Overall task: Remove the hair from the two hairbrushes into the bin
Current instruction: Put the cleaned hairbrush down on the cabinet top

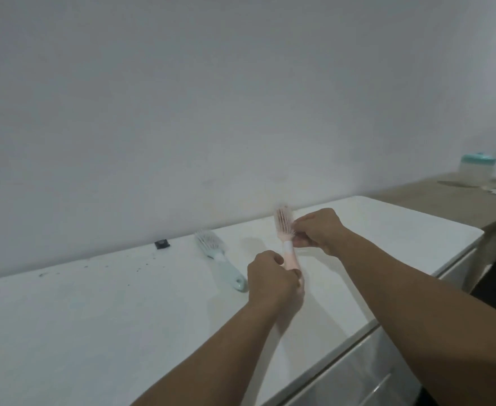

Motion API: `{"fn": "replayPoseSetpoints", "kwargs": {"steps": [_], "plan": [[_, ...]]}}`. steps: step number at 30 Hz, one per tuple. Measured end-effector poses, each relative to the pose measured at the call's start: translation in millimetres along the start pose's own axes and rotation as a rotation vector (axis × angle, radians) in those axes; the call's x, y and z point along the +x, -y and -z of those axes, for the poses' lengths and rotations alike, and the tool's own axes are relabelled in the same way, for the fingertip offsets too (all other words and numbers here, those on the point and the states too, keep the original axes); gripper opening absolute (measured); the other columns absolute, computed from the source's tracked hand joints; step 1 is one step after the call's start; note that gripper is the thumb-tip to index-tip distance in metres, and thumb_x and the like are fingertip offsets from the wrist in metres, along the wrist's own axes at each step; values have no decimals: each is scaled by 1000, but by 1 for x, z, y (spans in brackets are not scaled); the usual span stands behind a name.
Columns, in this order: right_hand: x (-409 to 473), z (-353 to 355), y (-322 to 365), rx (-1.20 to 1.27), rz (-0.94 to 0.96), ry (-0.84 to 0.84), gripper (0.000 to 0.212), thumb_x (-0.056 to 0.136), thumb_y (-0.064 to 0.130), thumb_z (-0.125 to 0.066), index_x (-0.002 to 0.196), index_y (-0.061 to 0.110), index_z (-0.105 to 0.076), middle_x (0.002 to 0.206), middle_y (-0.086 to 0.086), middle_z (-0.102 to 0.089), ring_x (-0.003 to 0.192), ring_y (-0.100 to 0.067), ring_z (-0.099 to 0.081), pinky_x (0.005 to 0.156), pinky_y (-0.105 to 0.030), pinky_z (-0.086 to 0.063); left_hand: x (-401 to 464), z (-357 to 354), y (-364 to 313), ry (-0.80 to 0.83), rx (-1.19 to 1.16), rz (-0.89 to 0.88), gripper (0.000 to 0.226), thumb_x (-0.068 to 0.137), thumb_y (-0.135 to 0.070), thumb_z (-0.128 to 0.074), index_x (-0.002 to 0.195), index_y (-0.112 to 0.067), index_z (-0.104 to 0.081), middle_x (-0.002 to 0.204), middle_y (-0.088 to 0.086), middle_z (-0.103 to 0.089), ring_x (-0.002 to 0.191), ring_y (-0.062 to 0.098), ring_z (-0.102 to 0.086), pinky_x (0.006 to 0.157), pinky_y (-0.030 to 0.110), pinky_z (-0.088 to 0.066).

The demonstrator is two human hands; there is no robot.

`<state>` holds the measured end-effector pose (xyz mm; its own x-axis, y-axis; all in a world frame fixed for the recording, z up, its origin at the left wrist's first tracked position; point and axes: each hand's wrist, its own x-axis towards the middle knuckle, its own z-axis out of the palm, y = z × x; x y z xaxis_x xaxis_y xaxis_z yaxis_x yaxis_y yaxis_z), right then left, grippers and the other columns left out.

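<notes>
Pink brush [285, 227] upright above the tabletop [94, 312]: my left hand [271, 278] grips its handle, my right hand [318, 230] pinches its bristles; blue brush [220, 259] lies near the back edge.

Two forearms in view, both bare from lower frame edge to wrist; no sleeve, cuff or glove visible. Left hand [271, 278] bare, back of hand toward camera. Right hand [318, 230] bare, knuckles showing. No ring visible on fingers, no watch or band at wrists just behind them. Nails too blurred to tell. Rest of body out of frame.
</notes>
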<state>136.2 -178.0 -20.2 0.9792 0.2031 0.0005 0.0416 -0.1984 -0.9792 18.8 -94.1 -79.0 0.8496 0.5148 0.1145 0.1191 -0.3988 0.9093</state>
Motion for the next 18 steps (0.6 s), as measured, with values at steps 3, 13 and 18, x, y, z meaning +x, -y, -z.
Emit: {"fn": "replayPoseSetpoints", "kwargs": {"steps": [3, 13, 18], "plan": [[13, -11, -3, 8, -49, 51, 22, 78, -9, -65, 100, -13, -63, 83, -22, -72, 72, -35, -74, 73, -46, -61, 3, 0, 2, -59, 69, -29, 27, 83, -21, -69, 107, -11, -64, 107, 6, -69, 99, 23, -63, 79, 30, -48], [35, -45, -16, 18, -124, 107, 39, 76, -13, -65, 113, -12, -54, 90, -29, -71, 66, -37, -73, 60, -46, -61, 12, 17, 4, -220, 155, 4, 15, 91, -28, -63, 84, -15, -60, 92, 5, -67, 98, 27, -63, 87, 35, -49], [39, -52, -16, -187, -49, -75, 33, 65, 6, -73, 95, -6, -65, 79, -20, -74, 64, -27, -74, 59, -37, -61, 11, 16, 6, -223, 140, 3, 31, 91, -22, -61, 61, -19, -53, 79, 8, -69, 82, 28, -63, 78, 39, -52]]}}
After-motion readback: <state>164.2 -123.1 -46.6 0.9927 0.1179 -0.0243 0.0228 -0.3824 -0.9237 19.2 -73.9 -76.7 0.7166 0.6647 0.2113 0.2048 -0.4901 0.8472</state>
